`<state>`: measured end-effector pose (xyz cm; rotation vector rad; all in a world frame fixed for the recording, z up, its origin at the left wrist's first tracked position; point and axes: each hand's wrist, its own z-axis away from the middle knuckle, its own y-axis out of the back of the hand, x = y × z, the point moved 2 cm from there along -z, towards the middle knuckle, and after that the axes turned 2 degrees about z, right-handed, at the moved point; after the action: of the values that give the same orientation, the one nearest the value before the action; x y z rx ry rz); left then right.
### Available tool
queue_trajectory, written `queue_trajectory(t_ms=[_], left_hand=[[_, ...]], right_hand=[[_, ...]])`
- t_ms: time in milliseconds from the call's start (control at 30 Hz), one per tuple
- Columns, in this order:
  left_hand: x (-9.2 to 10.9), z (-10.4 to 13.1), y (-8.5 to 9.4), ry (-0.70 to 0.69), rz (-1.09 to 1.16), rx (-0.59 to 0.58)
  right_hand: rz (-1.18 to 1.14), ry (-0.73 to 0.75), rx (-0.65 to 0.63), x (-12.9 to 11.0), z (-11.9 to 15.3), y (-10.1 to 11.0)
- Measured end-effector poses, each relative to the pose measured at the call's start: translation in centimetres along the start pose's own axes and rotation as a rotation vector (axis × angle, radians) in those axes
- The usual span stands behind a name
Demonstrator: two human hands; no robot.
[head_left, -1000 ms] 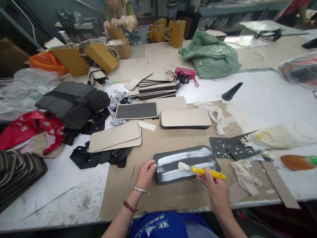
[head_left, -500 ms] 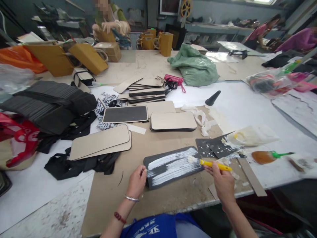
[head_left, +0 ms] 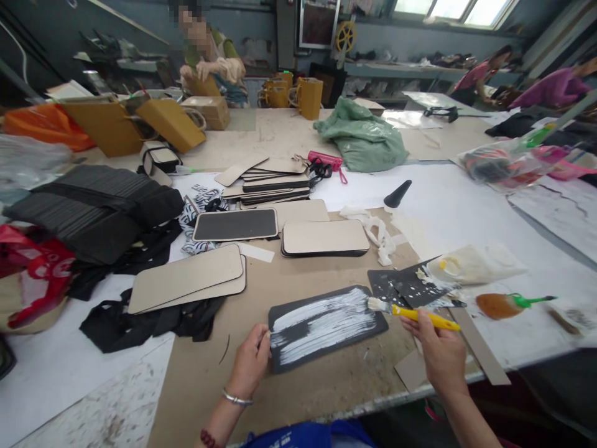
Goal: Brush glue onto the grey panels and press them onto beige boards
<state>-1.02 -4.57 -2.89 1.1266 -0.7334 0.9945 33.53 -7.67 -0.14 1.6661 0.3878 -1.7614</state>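
A dark grey rounded panel (head_left: 303,358), streaked with white glue, lies on the brown board in front of me. My left hand (head_left: 254,356) pinches its left edge. In my right hand (head_left: 438,348) is a yellow-handled brush (head_left: 426,316), its pale bristles over the panel's right end. Some of the panel's middle and its borders stay dark. Just behind the brush lie dark scraps (head_left: 396,283) spattered with white, and a pale plastic bag (head_left: 476,261) with paste at its mouth. A small stack of beige panels (head_left: 326,236) sits beyond the glued panel.
More beige panels (head_left: 186,280) rest on black fabric at left, near a bundle of dark strips (head_left: 93,202). An amber glue bottle (head_left: 499,306) with a green nozzle lies at right. A green plastic bag (head_left: 364,137) is farther back. Several people work across the room.
My right hand has drawn the brush rightward, toward the panel's right end. White streaks now reach a little farther there. My left hand still grips the left edge; the view has tilted up slightly.
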Motion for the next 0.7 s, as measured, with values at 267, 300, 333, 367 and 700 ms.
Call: queue_trajectory(t_ms=[267,300,333,367,700], left_hand=[[-1.8,-1.3,-0.2,0.165,0.298,-0.076],[-2.0,-1.3,-0.3,0.171,0.312,-0.080],[-2.2,-1.3,-0.4,0.175,0.321,-0.087],[-2.3,-1.4,-0.4,0.177,0.326,-0.093],[-0.8,-0.1,0.8,0.012,0.072,-0.017]], right_hand=[[-0.026,-0.132,-0.464,-2.4,8.8,-7.5],[-0.020,-0.126,-0.524,-2.2,10.0,-8.7],[-0.015,-0.108,-0.580,-1.9,11.1,-9.8],[-0.006,-0.082,-0.627,-1.5,11.9,-10.8],[-0.014,-0.119,-0.410,-1.9,8.3,-6.6]])
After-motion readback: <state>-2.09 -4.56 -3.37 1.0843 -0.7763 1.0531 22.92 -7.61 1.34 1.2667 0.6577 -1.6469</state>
